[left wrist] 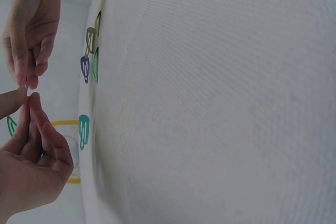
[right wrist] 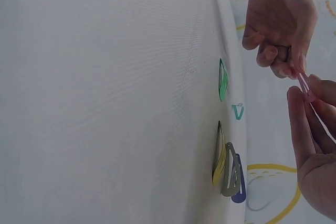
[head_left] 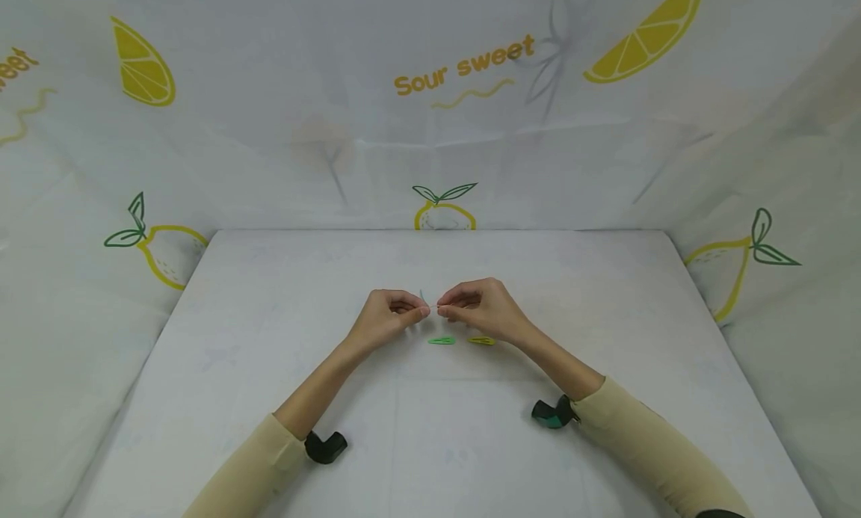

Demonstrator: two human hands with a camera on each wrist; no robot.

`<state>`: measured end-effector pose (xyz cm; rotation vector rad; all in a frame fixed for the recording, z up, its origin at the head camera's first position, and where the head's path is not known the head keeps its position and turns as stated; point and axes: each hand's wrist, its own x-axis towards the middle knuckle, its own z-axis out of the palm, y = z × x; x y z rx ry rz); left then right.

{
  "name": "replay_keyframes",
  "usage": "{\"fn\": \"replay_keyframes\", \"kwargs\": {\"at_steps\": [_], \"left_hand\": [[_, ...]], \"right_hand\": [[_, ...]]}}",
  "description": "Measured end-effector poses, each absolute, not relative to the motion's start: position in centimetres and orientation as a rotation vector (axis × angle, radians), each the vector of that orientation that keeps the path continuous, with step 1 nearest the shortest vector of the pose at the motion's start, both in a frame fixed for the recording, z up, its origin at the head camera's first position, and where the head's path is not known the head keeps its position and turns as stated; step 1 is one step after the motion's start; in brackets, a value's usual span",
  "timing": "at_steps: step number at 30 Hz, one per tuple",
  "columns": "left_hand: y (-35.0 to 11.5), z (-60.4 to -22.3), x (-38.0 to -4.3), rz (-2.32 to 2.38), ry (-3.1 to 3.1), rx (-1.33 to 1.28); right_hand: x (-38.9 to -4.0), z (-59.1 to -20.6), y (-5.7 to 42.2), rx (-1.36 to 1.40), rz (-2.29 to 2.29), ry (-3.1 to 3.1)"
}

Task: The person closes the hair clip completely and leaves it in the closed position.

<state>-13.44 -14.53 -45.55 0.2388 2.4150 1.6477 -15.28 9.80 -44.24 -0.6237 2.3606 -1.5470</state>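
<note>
A small pink snap hair clip point(right wrist: 305, 86) is held up between the two hands, over the far middle of the table. My left hand point(head_left: 389, 316) pinches one end of it between thumb and fingertips. At the other end my right hand point(head_left: 486, 309) pinches it the same way. Fingertips cover much of the clip. Below the hands on the table lie a green hair clip point(head_left: 442, 341) and a yellow hair clip point(head_left: 481, 340). An olive-grey clip point(right wrist: 230, 171) and a dark blue clip point(right wrist: 239, 182) lie beyond the yellow one.
A teal clip point(left wrist: 83, 131) lies apart from the others, toward the table's far edge. The white-covered table point(head_left: 430, 443) meets a printed cloth point(head_left: 269, 129) at the back and sides. Dark wrist camera mounts point(head_left: 326, 447) stick out from both sleeves.
</note>
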Motion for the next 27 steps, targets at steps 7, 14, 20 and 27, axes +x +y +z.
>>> {"fn": "replay_keyframes", "kwargs": {"at_steps": [7,14,20,27], "left_hand": [[-14.52,-45.41,-13.39,1.651,2.406,0.255],[-14.7,-45.8,-13.5,1.641,2.432,0.274],[-14.91,-46.11,-13.58,1.65,2.428,0.256],[-14.83,-46.32,-13.7,1.648,2.439,0.279]], "right_hand": [[-15.48,-44.46,10.01,-0.636,-1.589,2.312],[-15.53,-44.36,10.35,-0.591,-1.546,2.285],[-15.51,-44.46,10.51,-0.57,-1.525,2.266],[-15.61,-44.78,10.48,-0.556,-1.525,2.283]]}}
